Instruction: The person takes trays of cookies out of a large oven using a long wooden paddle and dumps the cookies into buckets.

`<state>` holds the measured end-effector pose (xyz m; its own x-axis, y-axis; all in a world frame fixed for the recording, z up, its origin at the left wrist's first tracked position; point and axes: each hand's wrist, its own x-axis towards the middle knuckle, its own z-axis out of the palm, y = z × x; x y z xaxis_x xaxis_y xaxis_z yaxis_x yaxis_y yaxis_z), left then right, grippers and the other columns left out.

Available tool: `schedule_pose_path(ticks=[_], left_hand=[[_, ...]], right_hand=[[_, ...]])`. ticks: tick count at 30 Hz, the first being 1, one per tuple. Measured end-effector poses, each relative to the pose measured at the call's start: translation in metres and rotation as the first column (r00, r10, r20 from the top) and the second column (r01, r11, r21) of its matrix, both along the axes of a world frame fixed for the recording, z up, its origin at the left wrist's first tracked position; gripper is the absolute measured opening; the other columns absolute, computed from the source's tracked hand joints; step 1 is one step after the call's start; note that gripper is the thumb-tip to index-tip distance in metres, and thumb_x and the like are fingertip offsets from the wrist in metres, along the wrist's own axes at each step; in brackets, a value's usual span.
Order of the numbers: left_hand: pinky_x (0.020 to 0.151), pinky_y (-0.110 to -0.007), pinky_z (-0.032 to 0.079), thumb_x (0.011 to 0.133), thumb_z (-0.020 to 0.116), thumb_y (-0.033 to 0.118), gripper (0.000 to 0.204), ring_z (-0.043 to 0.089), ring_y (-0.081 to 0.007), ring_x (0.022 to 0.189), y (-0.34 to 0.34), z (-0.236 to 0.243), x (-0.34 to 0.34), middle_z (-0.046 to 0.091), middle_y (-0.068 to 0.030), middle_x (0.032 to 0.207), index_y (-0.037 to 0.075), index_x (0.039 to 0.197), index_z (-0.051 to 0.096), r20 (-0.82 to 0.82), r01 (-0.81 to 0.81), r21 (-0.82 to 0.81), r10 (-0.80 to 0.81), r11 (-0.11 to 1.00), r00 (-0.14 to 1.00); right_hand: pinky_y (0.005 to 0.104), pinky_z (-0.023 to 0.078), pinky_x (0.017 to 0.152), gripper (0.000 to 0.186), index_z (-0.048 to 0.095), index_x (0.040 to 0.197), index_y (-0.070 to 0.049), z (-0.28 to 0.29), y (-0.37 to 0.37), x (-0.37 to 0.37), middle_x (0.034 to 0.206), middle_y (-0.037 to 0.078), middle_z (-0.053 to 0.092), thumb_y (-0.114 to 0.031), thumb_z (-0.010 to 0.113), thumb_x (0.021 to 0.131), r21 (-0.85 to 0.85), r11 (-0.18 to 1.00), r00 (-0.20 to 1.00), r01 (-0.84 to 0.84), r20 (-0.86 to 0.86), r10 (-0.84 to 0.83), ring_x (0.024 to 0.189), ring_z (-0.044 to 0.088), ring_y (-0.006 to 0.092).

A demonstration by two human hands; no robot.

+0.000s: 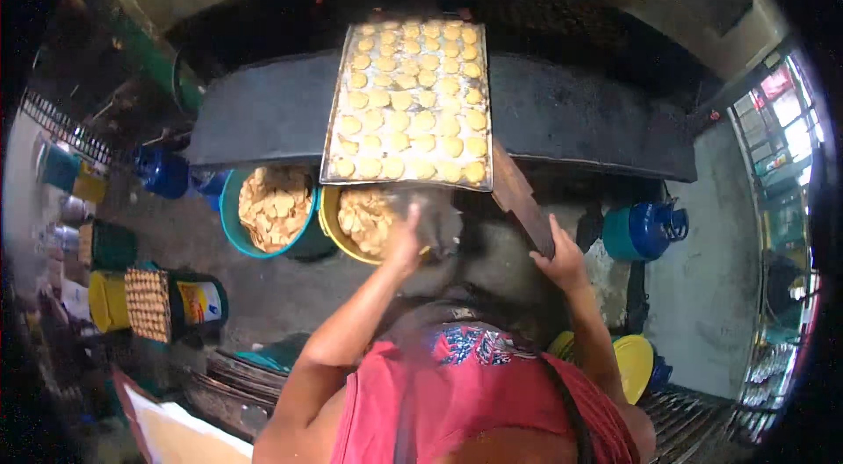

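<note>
A metal baking tray (331, 135) with rows of round yellow cookies (399, 120) lies ahead of me, across a dark ledge. My right hand (564, 260) is closed round the near end of a long, flat wooden paddle (525, 203), whose far end reaches the tray's right side. Below the tray's near edge is my left hand (402, 244), its thumb pointing up. It is closed on a blurred grey thing (435, 218) that looks limp, though motion hides its kind. Just beyond that hand stands a yellow bucket (327, 216) of baked cookies.
A teal bucket (230, 214) heaped with cookies stands left of the yellow one. The dark ledge (580, 117) runs across in front. Blue gas cylinders (650, 230) are on the right and far left. Egg trays (147, 304) lean against a dark bucket at left.
</note>
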<state>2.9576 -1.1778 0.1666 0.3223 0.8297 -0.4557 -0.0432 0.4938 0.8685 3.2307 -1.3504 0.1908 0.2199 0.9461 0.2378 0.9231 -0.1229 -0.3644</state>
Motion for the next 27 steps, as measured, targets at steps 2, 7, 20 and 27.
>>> schedule_pose_path(ticks=[2, 7, 20, 27], left_hand=[[0.066, -0.029, 0.049, 0.096, 0.046, 0.044, 0.047, 0.058, -0.0149, 0.078, -0.003, -0.017, -0.016, 0.061, -0.0052, 0.098, 0.004, 0.118, 0.053, 0.204, -0.229, -0.062, 0.237, 0.971, 0.95], [0.074, -0.031, 0.05, 0.092, 0.057, 0.036, 0.035, 0.059, -0.0175, 0.087, 0.018, -0.021, -0.025, 0.061, -0.0051, 0.098, 0.007, 0.112, 0.053, 0.55, -0.453, -0.12, 0.439, 0.884, 0.711], [0.058, -0.027, 0.048, 0.086, 0.064, 0.018, 0.024, 0.059, -0.0117, 0.075, -0.076, 0.007, -0.06, 0.062, -0.002, 0.09, 0.01, 0.109, 0.058, 0.552, -0.485, -0.321, 0.576, 0.814, 0.603], [0.093, -0.041, 0.048, 0.086, 0.061, 0.005, 0.034, 0.061, -0.0238, 0.101, -0.113, 0.008, -0.027, 0.062, -0.0122, 0.11, -0.003, 0.117, 0.052, 0.719, -0.56, -0.287, 0.561, 0.777, 0.41]], right_hand=[[0.0425, 0.049, 0.084, 0.068, 0.049, 0.126, -0.005, 0.0, -0.003, 0.007, 0.115, 0.022, 0.058, -0.025, 0.076, 0.066, -0.069, 0.996, 0.986, 0.049, -0.157, -0.059, 0.101, 0.059, 0.0365], [0.0444, 0.049, 0.077, 0.057, 0.053, 0.109, -0.002, 0.011, 0.011, 0.022, 0.094, 0.026, 0.063, -0.022, 0.076, 0.061, -0.282, 0.956, 0.947, 0.078, -0.278, -0.159, 0.093, 0.061, 0.0406], [0.0406, 0.049, 0.077, 0.058, 0.059, 0.109, 0.0, -0.025, 0.013, 0.026, 0.09, 0.021, 0.066, -0.014, 0.074, 0.055, -0.096, 0.992, 0.94, -0.087, -0.337, 0.05, 0.086, 0.064, 0.037], [0.0387, 0.048, 0.08, 0.061, 0.058, 0.111, 0.003, 0.061, 0.035, 0.072, 0.092, 0.023, 0.065, -0.013, 0.076, 0.055, -0.078, 0.972, 0.939, -0.22, -0.287, 0.19, 0.09, 0.064, 0.037]])
